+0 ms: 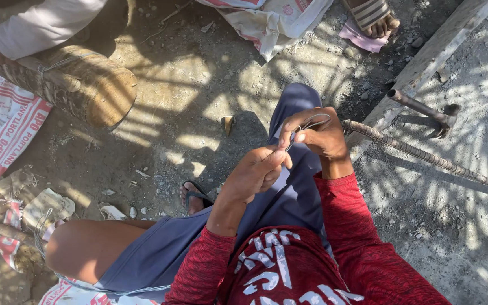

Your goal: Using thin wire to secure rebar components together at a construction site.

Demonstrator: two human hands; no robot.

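My left hand and my right hand meet above my right knee, both pinching a thin bent piece of tie wire. The wire loops over the right hand's fingers and runs down to the left hand's fingertips. I sit low in blue shorts and a red long-sleeved shirt, one foot in a black sandal on the dirt. A ribbed steel rebar lies just right of my right hand, its end almost touching the wrist.
A short log stands at upper left beside printed cement sacks. Another person's sleeve and sandalled foot show at the top. A bent steel pipe sticks from the concrete slab on the right.
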